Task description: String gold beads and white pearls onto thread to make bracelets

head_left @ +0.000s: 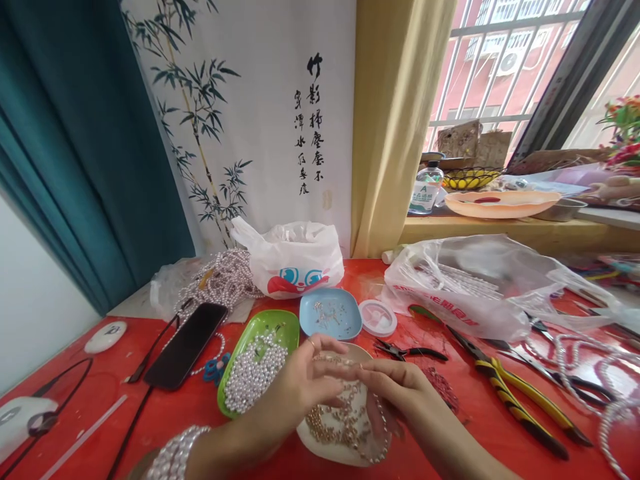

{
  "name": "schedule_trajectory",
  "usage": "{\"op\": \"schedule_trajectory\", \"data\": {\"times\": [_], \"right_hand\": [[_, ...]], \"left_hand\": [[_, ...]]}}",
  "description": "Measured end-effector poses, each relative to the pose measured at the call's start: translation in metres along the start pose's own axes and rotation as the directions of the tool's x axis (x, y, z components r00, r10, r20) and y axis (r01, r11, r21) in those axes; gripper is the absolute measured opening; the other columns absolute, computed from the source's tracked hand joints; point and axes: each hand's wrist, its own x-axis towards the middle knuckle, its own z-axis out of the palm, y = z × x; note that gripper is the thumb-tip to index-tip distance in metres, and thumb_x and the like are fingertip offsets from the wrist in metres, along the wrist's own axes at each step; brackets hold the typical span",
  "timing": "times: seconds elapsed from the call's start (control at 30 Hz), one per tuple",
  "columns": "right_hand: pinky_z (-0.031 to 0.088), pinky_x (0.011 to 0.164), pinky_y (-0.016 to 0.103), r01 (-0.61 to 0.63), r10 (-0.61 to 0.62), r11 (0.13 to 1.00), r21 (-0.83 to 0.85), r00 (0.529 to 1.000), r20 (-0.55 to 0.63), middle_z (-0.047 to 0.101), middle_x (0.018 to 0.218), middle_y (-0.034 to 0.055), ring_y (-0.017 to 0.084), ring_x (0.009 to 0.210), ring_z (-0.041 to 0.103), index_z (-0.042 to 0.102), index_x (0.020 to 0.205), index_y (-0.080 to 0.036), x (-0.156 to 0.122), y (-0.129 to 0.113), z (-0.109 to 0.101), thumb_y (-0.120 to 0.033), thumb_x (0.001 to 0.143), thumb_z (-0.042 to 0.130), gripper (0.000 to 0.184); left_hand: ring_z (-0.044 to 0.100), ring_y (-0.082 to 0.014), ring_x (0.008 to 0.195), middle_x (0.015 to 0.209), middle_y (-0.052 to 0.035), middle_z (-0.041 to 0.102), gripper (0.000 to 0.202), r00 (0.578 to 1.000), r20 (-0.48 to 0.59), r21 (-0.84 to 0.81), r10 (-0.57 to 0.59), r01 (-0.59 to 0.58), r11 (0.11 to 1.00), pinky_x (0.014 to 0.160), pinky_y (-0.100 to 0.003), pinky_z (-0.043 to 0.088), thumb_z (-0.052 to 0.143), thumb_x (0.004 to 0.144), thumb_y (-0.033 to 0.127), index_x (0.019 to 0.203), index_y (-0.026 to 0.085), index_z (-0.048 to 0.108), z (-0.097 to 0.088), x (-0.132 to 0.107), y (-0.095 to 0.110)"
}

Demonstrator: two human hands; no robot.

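Observation:
My left hand (305,380) and my right hand (397,387) meet above a cream plate (320,450) that holds small gold beads (325,427). A thin strand of beads (384,437) runs between my fingertips and hangs in a loop over the plate's right side. Both hands pinch this strand, the right one with thumb and forefinger; the exact spot is partly hidden by my fingers. A ring is on a left finger, and pearl strands (175,453) wrap my left wrist. Left of the plate stands a green tray (224,400) of white pearl beads (255,370).
A blue tray (306,330) with small metal bits and a round lidded box (379,318) stand behind. Black pliers (415,351), yellow-black pliers (525,393) and plastic bags (455,293) lie to the right. On the left are a phone (186,347) and cables.

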Motion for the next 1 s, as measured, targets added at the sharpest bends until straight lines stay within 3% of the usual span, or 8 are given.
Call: {"op": "schedule_trajectory", "data": {"times": [0.17, 0.3, 0.4, 0.63, 0.83, 1.0], "right_hand": [[0.017, 0.037, 0.018, -0.063, 0.066, 0.992, 0.113, 0.997, -0.025, 0.049, 0.037, -0.0034, 0.005, 0.032, 0.034, 0.061, 0.062, -0.013, -0.003, 0.0, 0.005, -0.04, 0.075, 0.052, 0.032], [0.014, 0.039, 0.02, -0.036, 0.042, 0.993, 0.109, 0.998, -0.051, 0.046, 0.036, -0.0045, 0.004, 0.033, 0.028, 0.058, 0.056, -0.014, -0.003, 0.002, 0.007, -0.044, 0.072, 0.055, 0.034], [0.013, 0.04, 0.02, 0.003, 0.0, 0.999, 0.046, 0.998, -0.061, 0.042, 0.037, -0.0056, 0.004, 0.034, 0.025, 0.057, 0.056, -0.014, -0.002, 0.002, 0.004, -0.044, 0.072, 0.056, 0.034], [0.017, 0.039, 0.019, 0.018, -0.026, 0.994, -0.109, 0.997, -0.066, 0.043, 0.041, -0.0045, 0.005, 0.036, 0.03, 0.053, 0.057, -0.015, 0.002, 0.01, -0.002, -0.044, 0.074, 0.05, 0.034], [0.023, 0.039, 0.018, 0.034, -0.036, 0.991, -0.128, 0.999, -0.015, 0.045, 0.042, -0.0045, 0.006, 0.037, 0.035, 0.048, 0.057, -0.016, 0.004, 0.025, 0.0, -0.048, 0.074, 0.049, 0.037], [0.028, 0.04, 0.019, 0.04, -0.04, 0.982, -0.182, 0.999, 0.003, 0.047, 0.044, -0.0038, 0.009, 0.04, 0.043, 0.046, 0.056, -0.018, 0.002, 0.03, 0.003, -0.043, 0.075, 0.048, 0.032]], "left_hand": [[0.059, -0.0151, 0.08, 0.095, -0.0056, 0.059, 0.038, 0.993, 0.075, -0.077, -0.087, 0.093, 0.993, 0.07, -0.027, 0.041, 0.064, 0.06, 0.008, 0.091, 0.016, 0.044, -0.001, 0.005, -0.009], [0.06, -0.0152, 0.074, 0.082, -0.0047, 0.064, 0.038, 0.984, 0.094, -0.067, -0.149, 0.156, 0.986, 0.068, -0.028, 0.04, 0.066, 0.06, 0.011, 0.089, 0.016, 0.043, 0.002, 0.007, -0.007], [0.059, -0.0135, 0.067, 0.072, -0.0023, 0.064, 0.033, 0.989, 0.036, -0.034, -0.144, 0.146, 0.989, 0.065, -0.026, 0.039, 0.064, 0.062, 0.014, 0.087, 0.016, 0.044, 0.004, 0.005, -0.004], [0.056, -0.0102, 0.058, 0.065, -0.002, 0.061, 0.014, 0.992, 0.052, -0.036, -0.112, 0.114, 0.993, 0.058, -0.022, 0.038, 0.053, 0.072, 0.018, 0.083, 0.015, 0.045, 0.003, 0.001, -0.006], [0.054, -0.0093, 0.051, 0.06, 0.0024, 0.057, 0.029, 0.993, 0.052, 0.065, -0.106, 0.103, 0.993, 0.051, -0.022, 0.042, 0.068, 0.059, 0.018, 0.081, 0.014, 0.048, -0.002, 0.008, -0.018], [0.054, -0.0104, 0.046, 0.052, 0.0005, 0.058, 0.015, 0.993, -0.009, 0.196, -0.117, 0.117, 0.974, 0.048, -0.024, 0.043, 0.064, 0.06, 0.017, 0.067, 0.012, 0.052, -0.002, 0.009, -0.021]]}}
